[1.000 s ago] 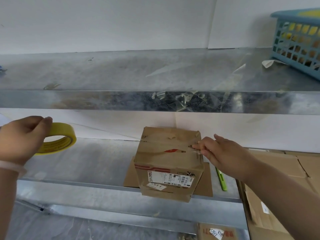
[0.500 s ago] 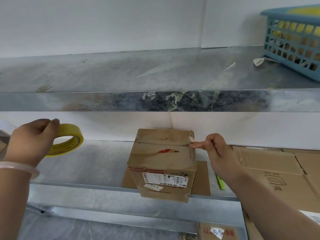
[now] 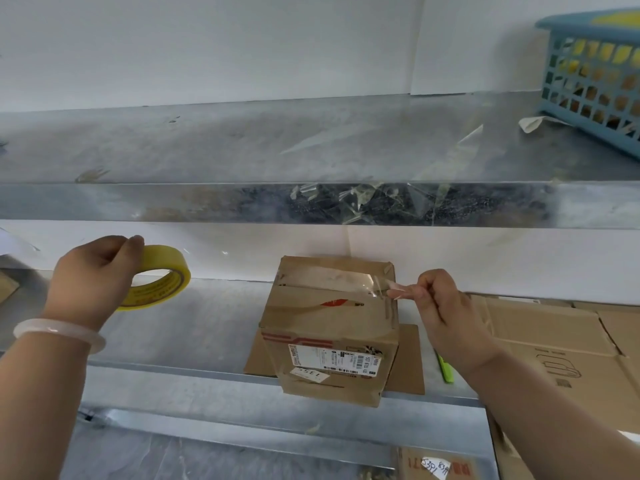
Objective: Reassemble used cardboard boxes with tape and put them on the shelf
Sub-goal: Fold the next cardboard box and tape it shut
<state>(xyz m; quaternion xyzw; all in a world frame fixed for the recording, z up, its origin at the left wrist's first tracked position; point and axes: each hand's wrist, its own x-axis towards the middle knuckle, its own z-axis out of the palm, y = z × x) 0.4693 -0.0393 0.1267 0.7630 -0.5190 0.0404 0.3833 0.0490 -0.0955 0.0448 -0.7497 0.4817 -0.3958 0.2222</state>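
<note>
The right hand (image 3: 446,313) has drawn back from the closed box (image 3: 332,327), pinching a clear tape strip (image 3: 346,282) stuck to its top. The left hand (image 3: 93,278) grips a tape roll (image 3: 162,282). The box sits on the shelf (image 3: 194,327) between them, a basket (image 3: 595,74) above the right hand.

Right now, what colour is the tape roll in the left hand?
The tape roll is yellow, with reddish print on its side; the head view shows it.

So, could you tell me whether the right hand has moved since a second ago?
Yes. Against the cardboard box, the right hand has drawn rightward: fingers that lay on its top now pinch the clear tape end at its right edge.
</note>
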